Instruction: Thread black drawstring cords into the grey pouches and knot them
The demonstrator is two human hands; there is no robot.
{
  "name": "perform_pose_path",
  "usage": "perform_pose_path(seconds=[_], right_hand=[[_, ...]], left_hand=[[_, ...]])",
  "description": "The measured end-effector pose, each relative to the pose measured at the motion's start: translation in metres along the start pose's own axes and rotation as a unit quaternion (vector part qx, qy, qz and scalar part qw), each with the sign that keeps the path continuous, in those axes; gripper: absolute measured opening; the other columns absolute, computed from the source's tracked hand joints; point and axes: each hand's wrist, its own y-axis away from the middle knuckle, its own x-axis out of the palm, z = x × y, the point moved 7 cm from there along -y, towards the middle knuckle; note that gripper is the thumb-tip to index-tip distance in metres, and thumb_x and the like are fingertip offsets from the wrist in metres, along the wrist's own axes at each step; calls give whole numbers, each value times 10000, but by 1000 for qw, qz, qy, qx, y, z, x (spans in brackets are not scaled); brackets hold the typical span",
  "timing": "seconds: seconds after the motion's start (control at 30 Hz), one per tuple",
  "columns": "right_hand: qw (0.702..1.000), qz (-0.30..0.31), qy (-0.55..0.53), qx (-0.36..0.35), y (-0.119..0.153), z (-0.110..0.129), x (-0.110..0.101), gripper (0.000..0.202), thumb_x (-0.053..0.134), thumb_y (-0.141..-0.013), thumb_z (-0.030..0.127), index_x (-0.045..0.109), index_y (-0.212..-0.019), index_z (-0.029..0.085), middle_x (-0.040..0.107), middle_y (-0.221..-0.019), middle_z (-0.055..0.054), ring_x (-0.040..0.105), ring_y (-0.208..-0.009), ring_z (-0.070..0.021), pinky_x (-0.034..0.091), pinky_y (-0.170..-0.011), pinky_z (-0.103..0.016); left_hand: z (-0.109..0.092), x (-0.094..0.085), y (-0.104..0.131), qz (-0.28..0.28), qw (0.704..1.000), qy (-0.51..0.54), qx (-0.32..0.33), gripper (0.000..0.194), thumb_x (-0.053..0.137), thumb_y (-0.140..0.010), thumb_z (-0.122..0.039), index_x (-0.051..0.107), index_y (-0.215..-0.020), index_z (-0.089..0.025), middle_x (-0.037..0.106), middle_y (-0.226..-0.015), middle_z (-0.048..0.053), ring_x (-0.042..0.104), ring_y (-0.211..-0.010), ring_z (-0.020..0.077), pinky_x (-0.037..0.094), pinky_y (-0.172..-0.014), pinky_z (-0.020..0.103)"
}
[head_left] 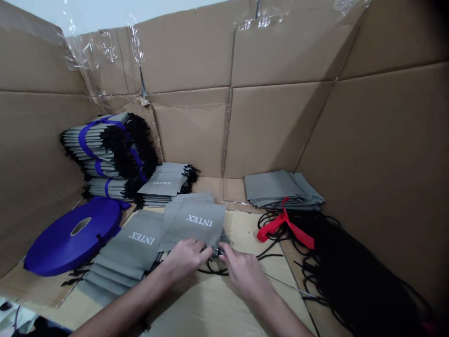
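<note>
While the left hand (187, 258) grips its edge, the gray pouch (199, 210) extends beyond.

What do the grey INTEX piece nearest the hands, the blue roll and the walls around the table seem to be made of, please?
Grey INTEX piece: probably fabric, matte, judging by its thin, soft-looking surface; the fibre is unclear.
Blue roll: perhaps synthetic ribbon, smooth and low in shine, wound into a flat disc.
Walls: most likely cardboard, brown and matte, with straight fold creases.
</note>
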Motion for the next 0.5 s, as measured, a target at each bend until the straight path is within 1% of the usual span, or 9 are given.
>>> perform_pose_path(seconds=[0.07, 0.13, 0.17, 0.23, 0.3, 0.37, 0.43, 0.5], right_hand=[[1000, 5, -1, 2, 0, 0, 1, 220, 439, -883, 181, 529, -1084, 192, 714, -761, -29, 672, -620, -191, 369, -496, -256], [1000, 9, -3, 2, 0, -1, 2, 220, 436, -887, 185, 523, -1089, 191, 712, -773, -29, 671, -627, -194, 369, -500, -258], [1000, 11, -4, 3, 0, -1, 2, 219, 434, -887, 181, 521, -1087, 193, 712, -777, -26, 670, -626, -194, 368, -500, -259], [1000, 14, -5, 2, 0, -1, 4, 211, 431, -886, 172, 520, -1074, 202, 709, -767, -15, 667, -615, -192, 365, -494, -262], [1000, 13, -7, 2, 0, -1, 5, 198, 431, -885, 170, 522, -1056, 209, 706, -755, -5, 665, -610, -188, 362, -491, -260], [1000, 11, -9, 2, 0, -1, 5, 187, 436, -883, 169, 528, -1039, 212, 705, -749, -2, 666, -613, -180, 360, -491, -253], [1000, 13, -13, 4, 0, -1, 4, 189, 438, -879, 161, 531, -1035, 214, 707, -752, -4, 668, -625, -175, 360, -494, -246], [1000, 19, -18, 6, 0, -1, 5, 191, 441, -875, 156, 534, -1032, 213, 709, -753, -6, 670, -628, -176, 356, -493, -243]], left_hand=[[0, -4, -3, -6, 1000, -13, 15, 101, 503, -847, -139, 562, -923, -170, 581, -720, 42, 559, -661, 185, 464, -553, 266], [3, -5, -6, -27, 999, 12, 14, 114, 505, -855, -156, 573, -946, -168, 608, -870, 81, 572, -808, 210, 501, -670, 321], [5, -4, -6, -38, 998, 41, 5, 122, 506, -855, -153, 579, -952, -167, 612, -953, 94, 569, -877, 216, 504, -726, 339], [9, 1, -6, -50, 990, 128, -19, 172, 507, -845, -115, 589, -986, -168, 618, -1054, 88, 568, -950, 198, 502, -795, 325], [14, 9, -5, -52, 973, 221, -44, 247, 496, -829, -63, 601, -1025, -170, 654, -1042, 58, 600, -937, 161, 510, -811, 278], [18, 16, -2, -57, 956, 282, -58, 305, 476, -814, -26, 620, -1038, -174, 684, -1023, 39, 623, -955, 146, 506, -852, 269], [20, 19, -1, -58, 947, 311, -63, 352, 453, -802, 0, 633, -1047, -177, 685, -1047, 34, 617, -1006, 146, 487, -904, 281], [21, 20, -1, -44, 944, 323, -56, 401, 430, -788, 23, 629, -1069, -182, 676, -1070, 27, 604, -1039, 141, 471, -933, 286]])
